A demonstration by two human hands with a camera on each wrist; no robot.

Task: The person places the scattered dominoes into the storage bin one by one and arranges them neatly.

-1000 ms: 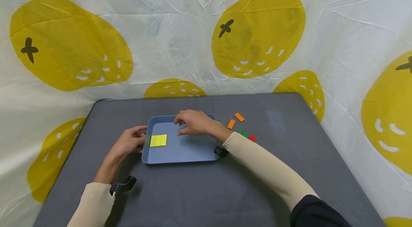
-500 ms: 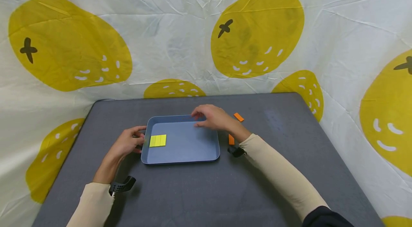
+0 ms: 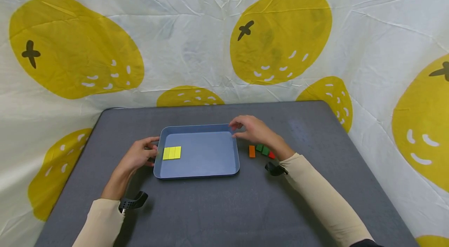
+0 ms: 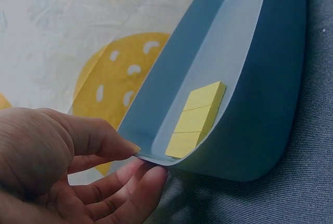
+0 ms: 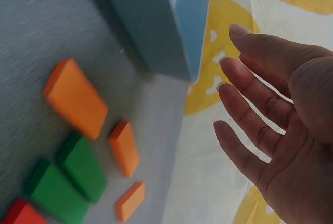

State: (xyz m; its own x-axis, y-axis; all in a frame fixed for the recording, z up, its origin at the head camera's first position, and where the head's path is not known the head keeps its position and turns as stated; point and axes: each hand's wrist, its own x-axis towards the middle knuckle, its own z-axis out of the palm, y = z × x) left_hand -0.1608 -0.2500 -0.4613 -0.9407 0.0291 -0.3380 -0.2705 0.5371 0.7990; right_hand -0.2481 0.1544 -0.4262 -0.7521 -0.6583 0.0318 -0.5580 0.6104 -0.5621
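A blue-grey tray [image 3: 207,157] lies on the table, with three yellow blocks [image 3: 172,153] set side by side near its left end. My left hand [image 3: 138,154] pinches the tray's left rim; in the left wrist view the thumb [image 4: 112,140] is at the inner side and the fingers are outside and below. Over the tray's far right corner hovers my right hand [image 3: 254,130], its fingers loosely bent and nothing in them. Below that hand lie orange blocks [image 5: 77,99], two green blocks [image 5: 81,167] and a red block [image 5: 22,214], the red one cut off by the view's edge.
A dark grey cloth covers the table [image 3: 210,212]. Behind it hangs a white curtain [image 3: 189,44] with large yellow fruit prints. The loose blocks sit just right of the tray, partly under my right forearm.
My right hand has moved right, from above the middle of the tray to its far right corner. My left hand stays on the rim; the yellow blocks have not shifted.
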